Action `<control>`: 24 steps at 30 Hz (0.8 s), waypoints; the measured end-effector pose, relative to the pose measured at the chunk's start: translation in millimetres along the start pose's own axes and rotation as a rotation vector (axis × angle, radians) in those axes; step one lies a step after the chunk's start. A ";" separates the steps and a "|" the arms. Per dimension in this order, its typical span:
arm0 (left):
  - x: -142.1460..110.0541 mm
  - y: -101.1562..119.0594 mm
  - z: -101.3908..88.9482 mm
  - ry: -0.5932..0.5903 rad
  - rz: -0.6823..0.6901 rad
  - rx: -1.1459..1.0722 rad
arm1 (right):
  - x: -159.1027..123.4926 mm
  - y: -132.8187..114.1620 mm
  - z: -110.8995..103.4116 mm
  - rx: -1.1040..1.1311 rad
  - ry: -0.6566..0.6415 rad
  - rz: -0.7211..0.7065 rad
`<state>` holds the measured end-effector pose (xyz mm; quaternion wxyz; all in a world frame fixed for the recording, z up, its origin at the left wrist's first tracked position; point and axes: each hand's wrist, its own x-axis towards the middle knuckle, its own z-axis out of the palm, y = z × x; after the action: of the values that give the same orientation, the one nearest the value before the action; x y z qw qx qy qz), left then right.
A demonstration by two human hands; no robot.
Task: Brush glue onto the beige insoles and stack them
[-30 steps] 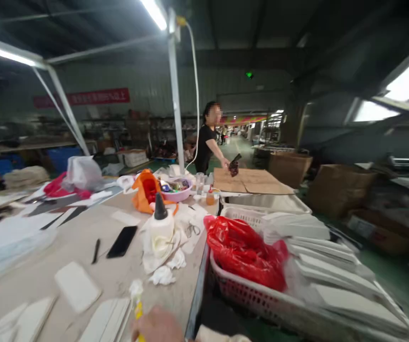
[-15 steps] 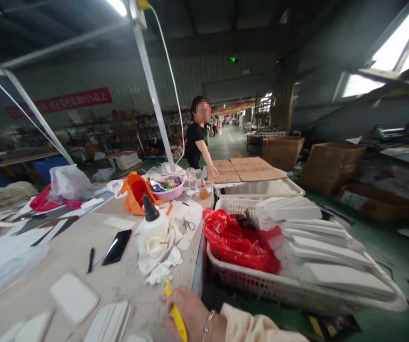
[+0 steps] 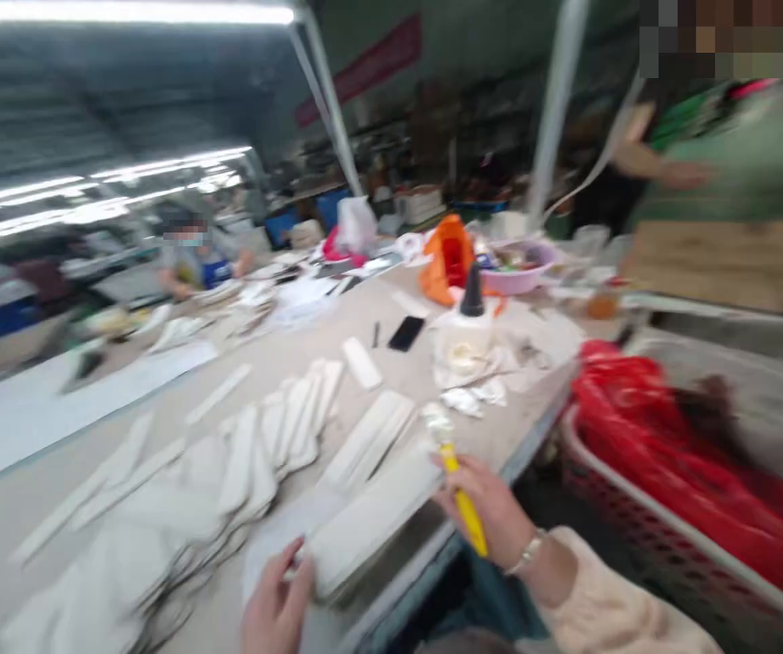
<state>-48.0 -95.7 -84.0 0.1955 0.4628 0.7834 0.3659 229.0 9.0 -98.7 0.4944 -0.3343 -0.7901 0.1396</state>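
Observation:
My right hand (image 3: 490,504) is wrapped round the yellow handle of a brush (image 3: 468,518). The whitish head of the brush points away from me, above the far end of a stack of long white pieces (image 3: 371,522) at the table edge. At the near end of that stack is my left hand (image 3: 277,599), thumb and forefinger drawn together; blur hides what lies between them. Left of the stack, many white pieces (image 3: 228,472) lie fanned out in overlapping rows. Beyond the brush stands a white bottle with a black nozzle (image 3: 473,300), wrapped in cloth.
On the table (image 3: 391,313) lie a black phone (image 3: 406,333), an orange bag (image 3: 442,263) and a lilac basin (image 3: 518,272). To the right, a basket (image 3: 670,536) holds a red plastic bag (image 3: 678,436). One co-worker (image 3: 193,259) is at the far left, another person's arm (image 3: 664,168) at upper right.
The view has swung left and down, bringing my left hand, the fanned pieces and a masked co-worker into sight. My right hand still grips the brush. The other person appears closer.

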 end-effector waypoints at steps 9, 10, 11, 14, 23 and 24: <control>-21.3 -15.5 -4.3 0.018 -0.135 -0.244 | 12.3 -19.6 40.8 0.018 -0.456 -0.308; -24.3 -16.8 -2.5 0.009 -0.127 -0.258 | 13.8 -24.1 44.2 0.014 -0.490 -0.323; -26.6 -18.5 -0.9 0.002 -0.114 -0.270 | 15.1 -27.6 47.9 0.012 -0.519 -0.335; -28.8 -23.4 3.6 -0.005 -0.072 -0.274 | 16.8 -32.9 57.7 0.014 -0.564 -0.353; -24.6 -20.6 9.5 0.004 -0.050 -0.269 | 14.0 -29.3 64.5 0.017 -0.628 -0.362; -24.3 -19.8 9.7 0.008 -0.050 -0.269 | 14.2 -28.6 64.4 0.018 -0.633 -0.374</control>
<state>-41.2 -119.0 -106.0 0.2616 0.4115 0.7392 0.4646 157.4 4.5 -103.6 0.2452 -0.1201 -0.9502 0.1502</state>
